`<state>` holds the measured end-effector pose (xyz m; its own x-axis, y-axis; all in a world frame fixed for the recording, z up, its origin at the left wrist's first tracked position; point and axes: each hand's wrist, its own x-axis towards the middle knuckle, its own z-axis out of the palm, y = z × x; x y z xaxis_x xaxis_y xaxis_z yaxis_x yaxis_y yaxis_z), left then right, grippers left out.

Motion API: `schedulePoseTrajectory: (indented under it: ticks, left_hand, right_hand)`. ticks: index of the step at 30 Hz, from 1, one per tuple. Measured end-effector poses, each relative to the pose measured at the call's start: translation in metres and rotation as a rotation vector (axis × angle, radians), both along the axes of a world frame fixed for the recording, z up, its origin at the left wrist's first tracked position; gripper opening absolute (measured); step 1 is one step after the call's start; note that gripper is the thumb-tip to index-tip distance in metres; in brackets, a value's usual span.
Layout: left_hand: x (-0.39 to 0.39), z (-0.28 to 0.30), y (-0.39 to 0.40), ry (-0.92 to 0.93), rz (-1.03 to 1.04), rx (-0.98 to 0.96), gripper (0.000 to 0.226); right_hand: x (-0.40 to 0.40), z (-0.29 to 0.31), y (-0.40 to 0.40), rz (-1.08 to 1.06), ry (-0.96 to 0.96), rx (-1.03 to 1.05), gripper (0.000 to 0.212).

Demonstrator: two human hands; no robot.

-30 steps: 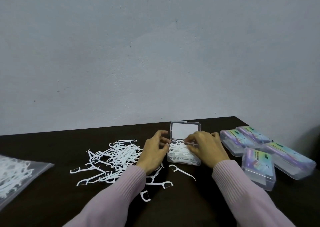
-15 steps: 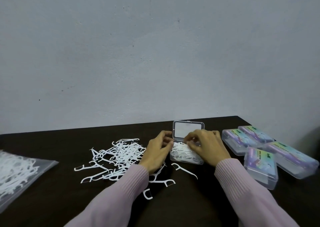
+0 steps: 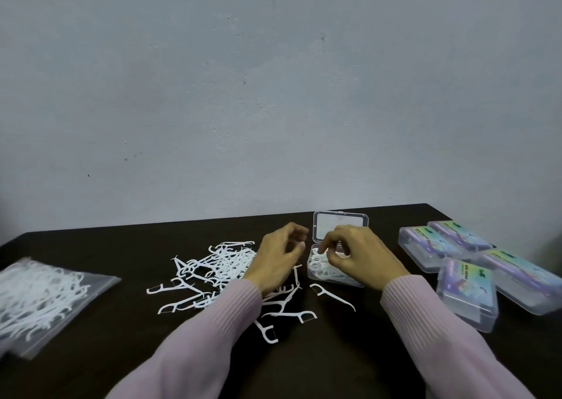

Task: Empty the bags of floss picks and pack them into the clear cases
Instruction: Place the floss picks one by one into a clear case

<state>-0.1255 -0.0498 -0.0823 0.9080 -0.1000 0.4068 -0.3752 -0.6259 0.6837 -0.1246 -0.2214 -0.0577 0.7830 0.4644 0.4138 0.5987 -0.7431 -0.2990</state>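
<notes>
We are working at a dark brown, matte bench [image 3: 91, 368] pushed against a plain pale grey wall [image 3: 273, 94] that is filling the upper part of the view. At the left edge a clear plastic zip bag of white floss picks [image 3: 42, 298] is lying flat. A loose pile of white plastic floss picks [image 3: 219, 268] is spreading across the middle of the bench, partly hidden under our left hand [image 3: 279, 255] and its pale pink ribbed sleeve [image 3: 194, 344]. The left fingers are hanging loosely curled above the pile, gripping nothing we can see. Just to the right, a small clear plastic case with its hinged lid standing open [image 3: 337, 272] is sitting half full of picks. Our right hand [image 3: 359, 255] is hovering over it, fingers curled with the tips close together; whether they are pinching a pick we cannot tell. A single stray pick [image 3: 331, 295] is lying in front of the case. At the far right, four closed clear cases with purple-green labels [image 3: 468, 280] are clustered together, touching.
</notes>
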Motion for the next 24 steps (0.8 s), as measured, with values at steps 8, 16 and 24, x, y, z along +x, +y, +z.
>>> schedulePoseTrajectory:
  ticks: [8,16,24]
  left_hand:
    - [-0.043,0.004,0.058,-0.012,-0.027,0.167,0.017]
    - [-0.079,-0.007,0.122,0.112,-0.004,0.364,0.032]
    - [-0.088,-0.016,0.132,0.149,0.033,0.373,0.044]
  right_hand:
    - [-0.021,0.011,0.013,0.005,0.285,-0.291,0.013]
    - [-0.037,0.009,0.026,-0.073,0.235,-0.411,0.014]
    - [-0.051,-0.003,0.044,-0.220,0.064,-0.418,0.020]
